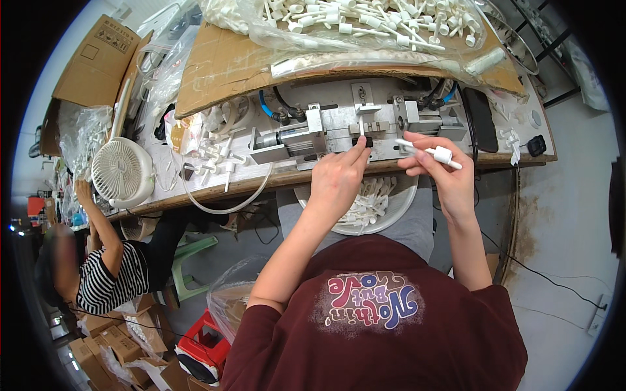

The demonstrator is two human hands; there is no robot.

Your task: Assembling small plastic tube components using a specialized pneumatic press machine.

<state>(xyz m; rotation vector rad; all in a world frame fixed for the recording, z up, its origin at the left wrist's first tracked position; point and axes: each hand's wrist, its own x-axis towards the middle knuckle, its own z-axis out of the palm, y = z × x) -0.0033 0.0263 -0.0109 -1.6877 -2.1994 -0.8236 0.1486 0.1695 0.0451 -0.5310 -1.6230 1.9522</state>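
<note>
My left hand (340,177) reaches to the metal clamping fixture (375,127), fingers together and pointing forward. Its fingertips meet the lower end of a slim white plastic rod (362,124) standing at the middle of the fixture; the thumb is hidden. To the right, my right hand (447,173) is closed around a white plastic stem with a wide collar (443,155). A white tip (404,143) sticks out between its thumb and forefinger; whether it belongs to the same piece, I cannot tell. Below both hands, a round white basket (407,207) on my lap holds several white rods.
A cardboard sheet (222,72) above the fixture carries a heap of white capped stems (385,19). More white parts (218,156) lie left on the workbench, near a white fan (120,171). Another person (111,280) sits far left. A red stool (203,345) stands behind me.
</note>
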